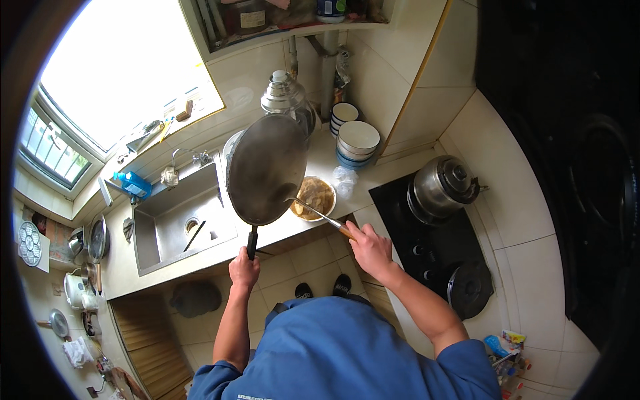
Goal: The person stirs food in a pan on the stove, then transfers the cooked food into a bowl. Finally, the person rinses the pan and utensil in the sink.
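Observation:
My left hand [244, 270] grips the black handle of a dark wok [267, 165], which is tilted over the counter beside the sink. Steam hazes its inside, and I see no food in it. My right hand [370, 248] is closed around the wooden handle of a metal cooking utensil [320, 215]. The utensil's head reaches into the wok near its lower right edge; whether it is a ladle or a turner cannot be told. Against the wok's right rim stands a white bowl [334, 201] filled with brown stewed food [316, 196], partly hidden by the utensil's shaft.
A steel sink [165, 220] lies to the left, with a blue soap bottle [134, 184] by its far corner. Behind the wok is a metal thermos [282, 92]. Stacked bowls [358, 137] and a clear plastic bag [344, 181] sit right. A kettle [440, 187] rests on the black cooktop [425, 245].

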Demonstrator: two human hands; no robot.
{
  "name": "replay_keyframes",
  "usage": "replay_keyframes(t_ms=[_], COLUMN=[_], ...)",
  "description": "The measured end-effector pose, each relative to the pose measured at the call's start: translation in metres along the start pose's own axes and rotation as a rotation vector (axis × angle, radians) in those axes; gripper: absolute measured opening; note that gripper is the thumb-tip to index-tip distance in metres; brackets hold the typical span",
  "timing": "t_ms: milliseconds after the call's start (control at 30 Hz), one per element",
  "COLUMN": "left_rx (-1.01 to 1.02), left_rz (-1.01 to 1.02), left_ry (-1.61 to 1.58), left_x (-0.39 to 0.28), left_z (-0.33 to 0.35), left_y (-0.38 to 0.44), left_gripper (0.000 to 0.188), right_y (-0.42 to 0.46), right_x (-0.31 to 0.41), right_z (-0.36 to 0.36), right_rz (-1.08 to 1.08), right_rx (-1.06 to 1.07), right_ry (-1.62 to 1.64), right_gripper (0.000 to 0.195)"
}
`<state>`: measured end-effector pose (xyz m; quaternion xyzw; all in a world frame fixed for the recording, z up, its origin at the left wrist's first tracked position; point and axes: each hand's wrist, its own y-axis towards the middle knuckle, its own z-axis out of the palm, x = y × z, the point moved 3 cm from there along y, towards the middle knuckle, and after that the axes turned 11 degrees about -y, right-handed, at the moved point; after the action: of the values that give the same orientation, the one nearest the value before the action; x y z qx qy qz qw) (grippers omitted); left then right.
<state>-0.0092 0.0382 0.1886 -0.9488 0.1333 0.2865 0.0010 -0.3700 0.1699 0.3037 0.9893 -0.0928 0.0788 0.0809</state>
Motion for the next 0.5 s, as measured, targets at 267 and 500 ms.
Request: replay_keyframes(t_ms=[267, 500], left_rx=[0.039, 0.052], left_rz=[0.019, -0.013], left_ry=[0.072, 0.071], left_x=[0.002, 0.0], left_z=[-0.011, -0.005], left_y=[0.005, 0.011], left_gripper=[0.025, 0.025], right_y=[0.003, -0.005], right_x=[-0.029, -0.008], right_z=[-0.034, -0.017], right_rz=[-0.18, -0.185], right_rx=[-0.187, -0.2], right_ry=[-0.394, -0.211], right_gripper=[0.039, 0.043])
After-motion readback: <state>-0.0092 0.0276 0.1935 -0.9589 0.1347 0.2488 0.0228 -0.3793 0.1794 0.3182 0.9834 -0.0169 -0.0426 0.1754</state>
